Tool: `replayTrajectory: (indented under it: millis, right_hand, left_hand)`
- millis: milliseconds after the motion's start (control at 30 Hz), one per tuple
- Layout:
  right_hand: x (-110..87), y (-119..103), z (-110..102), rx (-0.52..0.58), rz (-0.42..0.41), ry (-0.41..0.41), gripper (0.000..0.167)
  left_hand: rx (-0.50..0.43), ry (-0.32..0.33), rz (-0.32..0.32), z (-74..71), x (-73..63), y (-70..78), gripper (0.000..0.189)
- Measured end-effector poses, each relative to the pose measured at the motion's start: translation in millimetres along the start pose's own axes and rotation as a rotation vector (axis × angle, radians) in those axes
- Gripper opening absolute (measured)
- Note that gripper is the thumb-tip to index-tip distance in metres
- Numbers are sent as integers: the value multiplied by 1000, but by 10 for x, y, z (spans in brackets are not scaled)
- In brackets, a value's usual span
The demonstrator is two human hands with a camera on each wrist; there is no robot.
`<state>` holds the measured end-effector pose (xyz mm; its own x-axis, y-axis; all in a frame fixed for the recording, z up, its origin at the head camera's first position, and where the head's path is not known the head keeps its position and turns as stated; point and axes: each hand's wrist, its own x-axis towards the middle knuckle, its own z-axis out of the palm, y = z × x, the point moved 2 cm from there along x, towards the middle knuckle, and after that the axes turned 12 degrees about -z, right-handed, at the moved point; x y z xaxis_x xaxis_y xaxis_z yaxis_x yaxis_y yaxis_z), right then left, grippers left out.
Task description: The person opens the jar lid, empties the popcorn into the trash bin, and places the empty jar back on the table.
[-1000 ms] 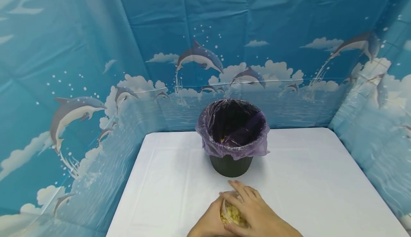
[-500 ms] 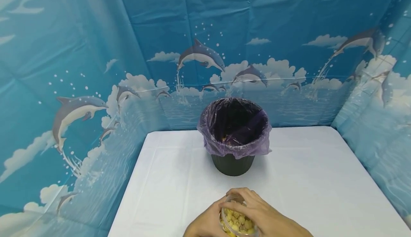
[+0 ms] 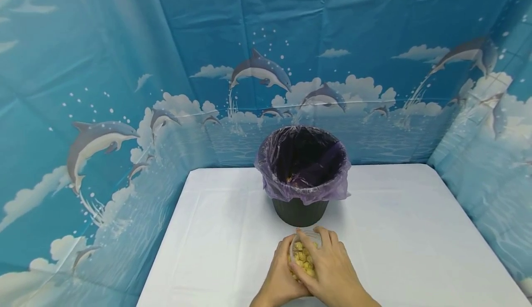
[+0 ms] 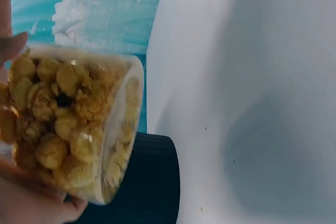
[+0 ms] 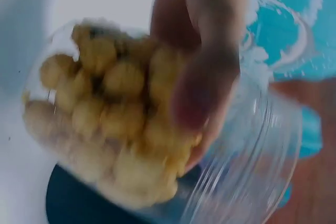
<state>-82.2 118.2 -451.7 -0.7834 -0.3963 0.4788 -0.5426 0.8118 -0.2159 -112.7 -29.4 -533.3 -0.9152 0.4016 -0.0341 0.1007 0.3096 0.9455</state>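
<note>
A clear jar (image 3: 302, 260) of golden caramel popcorn (image 4: 65, 121) is held up between both hands just in front of the bin. My left hand (image 3: 281, 273) grips the jar's body from the left side. Over the mouth end, my right hand (image 3: 337, 270) curls its fingers and thumb around the rim. Ridged clear plastic (image 5: 252, 150) shows at that end in the right wrist view; I cannot tell whether it is a lid or the bare neck. The jar's bottom is raised off the table in the left wrist view.
A dark bin (image 3: 301, 212) lined with a purple plastic bag (image 3: 266, 177) stands at the back middle of the white table (image 3: 220, 233). A few tiny crumbs (image 4: 226, 169) lie on the tabletop. A blue dolphin-print curtain (image 3: 357, 30) encloses the back and sides.
Both hands dipped toward the table's near edge, then rose and moved forward with the jar, closer to the bin. The right hand's fingers shifted over the jar's mouth end.
</note>
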Motion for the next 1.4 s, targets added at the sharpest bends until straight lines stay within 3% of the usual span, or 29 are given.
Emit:
replayTrajectory:
  millis: [133,267,467,600,733,1000,1133,1267,1400]
  right_hand:
    - [-20,91,-91,125,-132,-59,62]
    - [-98,293,-198,204,-155,-140,73]
    - [-313,998,-159,91,17,-32,77]
    - [-539,1490,42,-18,96,57,78]
    - [-748,1795,275,-59,128,84,76]
    - [-1056,2010,630,-19,203,-61,67]
    - [-1139,2030,738,4,221,-81,66]
    - [-1142,2041,798,-1,211,-78,66]
    - [-1003,2094,712,-3,247,-149,72]
  left_hand:
    - [-161,-157,-48,-85,-29,-70,101]
    - [-193,-238,-66,-189,-64,-146,101]
    - [-178,-161,-124,-292,-106,-278,102]
    - [-152,-99,-128,-361,-107,-353,102]
    - [-129,-43,-139,-431,-92,-412,104]
    - [-168,13,-177,-530,-92,-466,104]
    - [-173,45,-188,-588,-89,-454,106]
    - [-196,65,-197,-641,-87,-446,105]
    - [-211,72,-207,-664,-84,-448,103]
